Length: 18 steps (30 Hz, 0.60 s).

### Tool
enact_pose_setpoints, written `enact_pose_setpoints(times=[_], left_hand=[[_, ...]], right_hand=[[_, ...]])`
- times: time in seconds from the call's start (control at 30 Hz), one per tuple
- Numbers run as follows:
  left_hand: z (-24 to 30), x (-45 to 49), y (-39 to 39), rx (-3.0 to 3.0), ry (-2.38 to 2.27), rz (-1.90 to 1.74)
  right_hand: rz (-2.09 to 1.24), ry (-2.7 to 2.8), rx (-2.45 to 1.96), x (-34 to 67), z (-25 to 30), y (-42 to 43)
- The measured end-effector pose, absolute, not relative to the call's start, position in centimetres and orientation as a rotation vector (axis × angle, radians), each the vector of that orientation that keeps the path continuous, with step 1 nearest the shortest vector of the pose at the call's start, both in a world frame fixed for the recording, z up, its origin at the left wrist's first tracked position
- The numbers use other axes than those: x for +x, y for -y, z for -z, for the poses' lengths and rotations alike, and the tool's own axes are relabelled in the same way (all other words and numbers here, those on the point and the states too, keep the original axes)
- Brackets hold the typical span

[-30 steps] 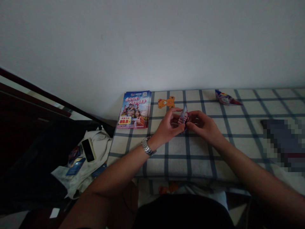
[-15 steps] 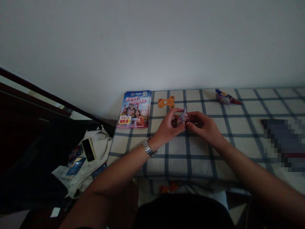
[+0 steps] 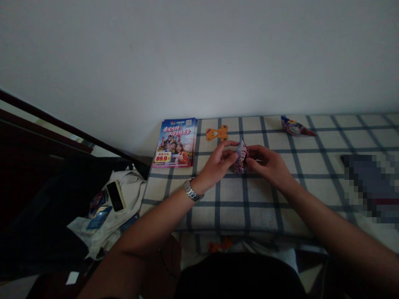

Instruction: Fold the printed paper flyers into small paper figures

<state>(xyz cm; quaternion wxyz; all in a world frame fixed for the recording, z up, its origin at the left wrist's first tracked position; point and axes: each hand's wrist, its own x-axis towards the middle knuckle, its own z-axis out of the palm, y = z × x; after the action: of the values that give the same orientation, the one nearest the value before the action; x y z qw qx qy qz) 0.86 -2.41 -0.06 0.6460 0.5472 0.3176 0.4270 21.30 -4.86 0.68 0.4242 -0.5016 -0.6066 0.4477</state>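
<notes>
Pinching folded paper [image 3: 242,161] — left fingers [image 3: 230,161], right fingers [image 3: 255,166] clamped on it | leaflet stack [image 3: 177,143] — reads "89.9"

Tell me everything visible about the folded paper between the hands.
The folded paper looks thin, printed in blue, red and white, its narrow shape tapering to a pointed top. It points away from the person, over the checked tablecloth, held between the left hand and right hand. Cloth contact is unclear.

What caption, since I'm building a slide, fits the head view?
Left hand and right hand hold a folded printed paper over a checked tablecloth.
</notes>
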Motion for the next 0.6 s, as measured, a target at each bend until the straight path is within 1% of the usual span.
enact_pose_setpoints(times=[0.27,0.6], left_hand=[[0.06,0.81,2.39,1.222,-0.724,-0.966],[-0.38,0.72,2.53,1.22,-0.726,-0.989]], right_hand=[[-1.096,1.543,-1.276,21.56,-0.66,4.74],[-1.13,1.588,-1.201,21.32,-1.14,4.87]])
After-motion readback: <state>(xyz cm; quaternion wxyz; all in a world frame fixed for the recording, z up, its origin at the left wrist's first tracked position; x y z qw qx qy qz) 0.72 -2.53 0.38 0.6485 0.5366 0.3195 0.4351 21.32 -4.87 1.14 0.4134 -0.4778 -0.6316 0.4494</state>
